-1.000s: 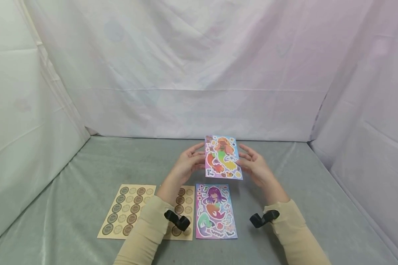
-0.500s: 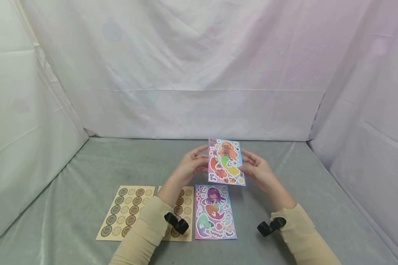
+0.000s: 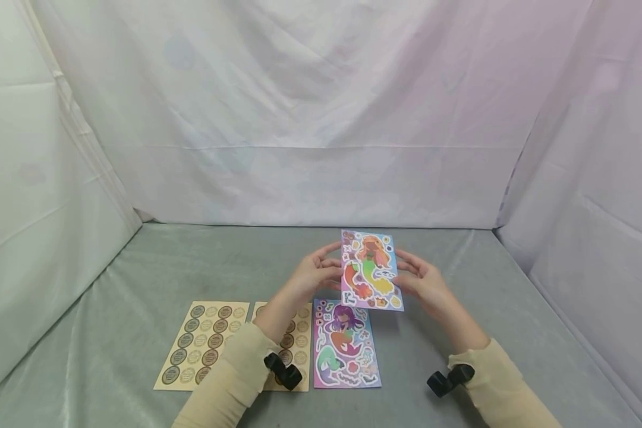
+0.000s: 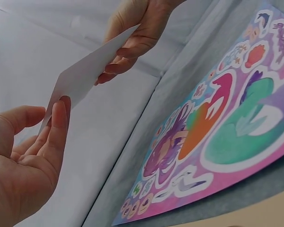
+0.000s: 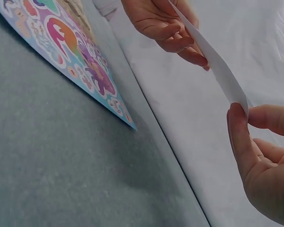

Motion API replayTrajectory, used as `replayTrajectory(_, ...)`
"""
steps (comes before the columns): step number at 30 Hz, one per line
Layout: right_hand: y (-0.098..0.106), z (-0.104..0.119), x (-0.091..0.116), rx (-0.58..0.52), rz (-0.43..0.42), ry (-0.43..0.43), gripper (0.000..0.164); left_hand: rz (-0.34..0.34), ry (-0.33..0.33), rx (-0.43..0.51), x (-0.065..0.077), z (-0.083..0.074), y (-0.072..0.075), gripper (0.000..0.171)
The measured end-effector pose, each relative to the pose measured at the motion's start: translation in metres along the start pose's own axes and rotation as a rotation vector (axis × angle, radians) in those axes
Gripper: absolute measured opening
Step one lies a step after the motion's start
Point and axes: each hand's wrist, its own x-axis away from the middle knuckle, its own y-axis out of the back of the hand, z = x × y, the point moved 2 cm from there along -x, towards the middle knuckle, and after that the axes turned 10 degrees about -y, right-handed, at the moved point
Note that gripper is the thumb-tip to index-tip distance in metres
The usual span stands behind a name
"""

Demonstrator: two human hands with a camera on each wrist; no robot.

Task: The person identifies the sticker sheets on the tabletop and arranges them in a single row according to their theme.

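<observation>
A mermaid sticker sheet (image 3: pixel 371 270), orange-haired with a yellow-green tail, is held up above the table in the head view. My left hand (image 3: pixel 312 276) pinches its left edge, and my right hand (image 3: pixel 425 288) pinches the right edge between thumb and fingers. Both wrist views show the sheet's plain white back (image 4: pixel 87 71), which bends slightly in the right wrist view. Below it a second mermaid sticker sheet (image 3: pixel 346 351), purple-haired, lies flat on the table. The held sheet's lower edge overlaps that sheet's top right corner in the head view.
Two tan sheets of round brown and cream stickers lie to the left: one sheet (image 3: pixel 201 340) farther left, the other sheet (image 3: pixel 302 339) partly hidden under my left forearm. Grey cloth (image 3: pixel 219 255) covers the table. White curtains (image 3: pixel 321 178) enclose the back and sides.
Both hands have brought the held sticker sheet slightly to the right and nearer to me. The sheets on the table have stayed in place.
</observation>
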Motion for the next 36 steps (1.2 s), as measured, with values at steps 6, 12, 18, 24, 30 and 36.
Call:
replayTrajectory(6, 0.003, -0.002, 0.007, 0.017, -0.011, -0.015, 0.070, 0.010, 0.008, 0.007, 0.003, 0.003, -0.005, 0.067)
replayTrajectory(12, 0.005, -0.005, 0.013, 0.039, -0.017, -0.020, 0.071, -0.002, 0.039, 0.005, 0.006, 0.006, -0.008, 0.069)
replayTrajectory(18, 0.006, -0.006, 0.016, 0.032, -0.006, -0.001, 0.071, -0.003, 0.044, 0.017, 0.009, 0.006, -0.010, 0.070)
replayTrajectory(24, 0.009, -0.008, 0.019, 0.054, -0.013, -0.003, 0.070, 0.017, 0.045, -0.002, 0.011, 0.006, -0.013, 0.069)
replayTrajectory(30, 0.014, -0.011, 0.026, 0.065, -0.004, -0.018, 0.071, 0.030, 0.061, 0.003, 0.011, 0.009, -0.017, 0.070)
replayTrajectory(36, 0.019, -0.014, 0.033, 0.067, 0.005, -0.014, 0.073, 0.043, 0.064, -0.020, 0.012, 0.012, -0.021, 0.071)
